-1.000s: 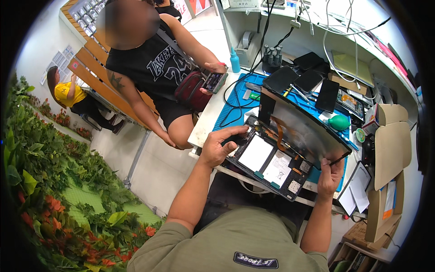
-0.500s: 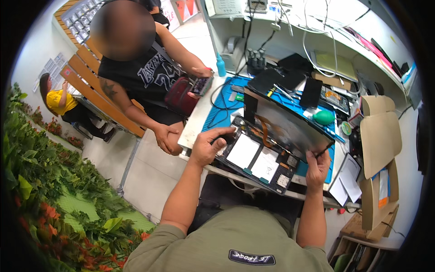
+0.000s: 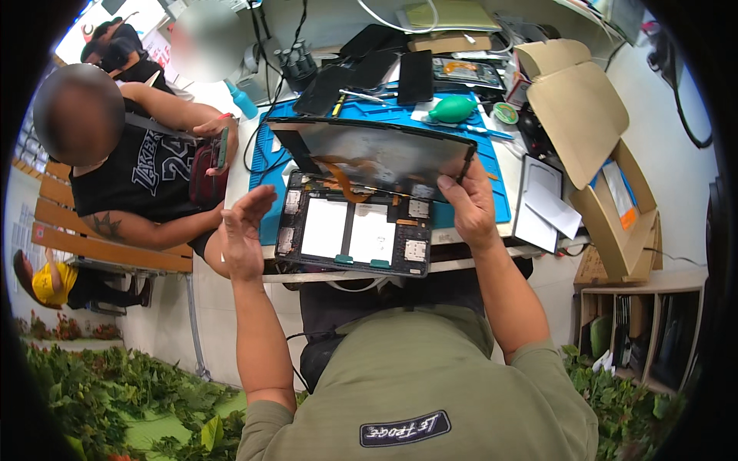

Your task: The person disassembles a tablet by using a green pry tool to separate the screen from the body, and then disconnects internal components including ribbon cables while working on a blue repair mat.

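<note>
An opened tablet body [image 3: 286,261] lies at the table's near edge, two white battery cells [image 3: 326,227] showing inside it. Its screen panel [image 3: 384,150] is raised at a tilt along the far side, inner face toward me. An orange ribbon cable [image 3: 340,180] runs between panel and body. My right hand [image 3: 473,207] pinches the panel's right end between thumb and fingers. Just off the body's left end is my left hand [image 3: 246,238], fingers stretched out and holding nothing.
Under the tablet is a blue work mat [image 3: 496,173]. A green blower bulb [image 3: 453,110], dark phone panels [image 3: 416,77] and pens crowd the back. An open cardboard box [image 3: 615,223] stands at right. A person [image 3: 146,165] with a phone sits at left.
My left hand has come away from the tablet's left end and opened. My right hand still holds the raised panel. The whole view has turned and shifted.
</note>
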A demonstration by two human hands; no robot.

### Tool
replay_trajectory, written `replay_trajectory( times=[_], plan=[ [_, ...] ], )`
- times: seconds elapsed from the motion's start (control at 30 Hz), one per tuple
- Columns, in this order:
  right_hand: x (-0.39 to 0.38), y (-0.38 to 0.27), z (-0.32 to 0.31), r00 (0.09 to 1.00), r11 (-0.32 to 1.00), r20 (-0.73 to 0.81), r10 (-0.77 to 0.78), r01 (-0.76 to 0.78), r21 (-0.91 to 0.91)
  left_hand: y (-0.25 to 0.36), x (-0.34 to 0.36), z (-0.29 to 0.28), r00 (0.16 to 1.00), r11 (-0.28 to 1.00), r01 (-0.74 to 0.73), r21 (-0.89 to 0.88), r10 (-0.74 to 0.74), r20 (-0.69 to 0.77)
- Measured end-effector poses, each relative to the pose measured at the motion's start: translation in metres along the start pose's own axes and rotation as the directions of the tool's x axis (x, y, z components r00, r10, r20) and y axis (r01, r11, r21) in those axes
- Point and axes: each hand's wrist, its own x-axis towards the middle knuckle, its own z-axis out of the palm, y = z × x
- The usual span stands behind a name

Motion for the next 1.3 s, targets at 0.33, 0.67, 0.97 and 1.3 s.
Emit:
replay_trajectory(
  times=[0.33,0.67,0.97,1.3],
  plan=[
    [0.013,-0.038,-0.008,0.974,0.948,0.212,0.084,-0.012,-0.317,0.036,0.05,0.019,0.954,0.937,0.295,-0.189,-0.279,0.109],
    [0.006,-0.056,0.0,0.915,0.852,0.394,-0.087,0.273,-0.447,0.041,0.029,0.018,0.959,0.939,0.28,-0.2,-0.283,0.012],
    [-0.042,-0.059,-0.015,0.81,0.576,0.579,-0.091,0.517,-0.633,0.03,-0.037,0.003,0.934,0.924,0.354,-0.147,-0.356,0.012],
    [-0.059,-0.043,-0.016,0.728,0.436,0.685,-0.022,0.624,-0.649,0.041,-0.035,-0.012,0.872,0.877,0.452,0.164,-0.473,0.127]
  ],
)
